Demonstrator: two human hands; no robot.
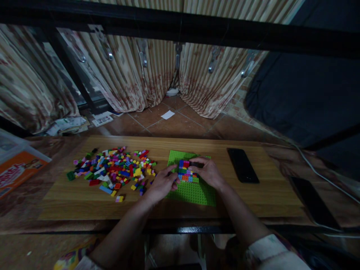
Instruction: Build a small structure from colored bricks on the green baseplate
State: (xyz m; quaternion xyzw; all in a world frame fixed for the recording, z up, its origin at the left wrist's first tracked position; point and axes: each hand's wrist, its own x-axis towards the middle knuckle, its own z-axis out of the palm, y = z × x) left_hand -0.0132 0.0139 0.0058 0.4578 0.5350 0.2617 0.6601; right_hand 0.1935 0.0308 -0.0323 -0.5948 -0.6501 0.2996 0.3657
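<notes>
A block built of multicoloured toy bricks sits on a green studded baseplate, with blue and red bricks at its far edge and orange and light blue ones at its near edge. My left hand is at its left side, fingers bent in against the bricks. From the right, my right hand closes thumb and fingers on the far right corner of the block. A dark patch shows between those fingers; whether it is a brick or shadow I cannot tell.
Loose toy bricks are heaped on the left of the wooden board. A black phone lies right of the baseplate, and another dark device with a cable lies beyond the board. An orange-labelled plastic box stands far left.
</notes>
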